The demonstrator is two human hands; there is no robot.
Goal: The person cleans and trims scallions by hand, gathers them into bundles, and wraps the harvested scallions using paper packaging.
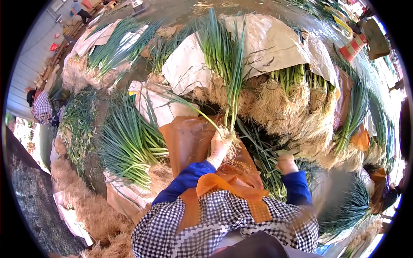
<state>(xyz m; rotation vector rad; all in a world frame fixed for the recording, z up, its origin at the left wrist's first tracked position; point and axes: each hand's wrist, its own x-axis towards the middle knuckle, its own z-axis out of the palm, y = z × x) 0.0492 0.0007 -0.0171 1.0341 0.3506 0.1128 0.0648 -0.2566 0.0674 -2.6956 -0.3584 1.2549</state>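
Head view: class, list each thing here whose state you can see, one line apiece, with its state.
Left hand: closed around held onions
Held onions: roots attached
Right hand: beside scattered leaves, grip unclear
Scattered leaves: loose, tangled
Left onion pile: lying down, leaves uncovered
Pale sheet: creased, soiled
Orange apron: worn, creased

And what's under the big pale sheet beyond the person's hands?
Green stalks show beneath the near edge of the sheet, with shaggy roots spilling out. The sheet covers anything farther back, so I can't tell.
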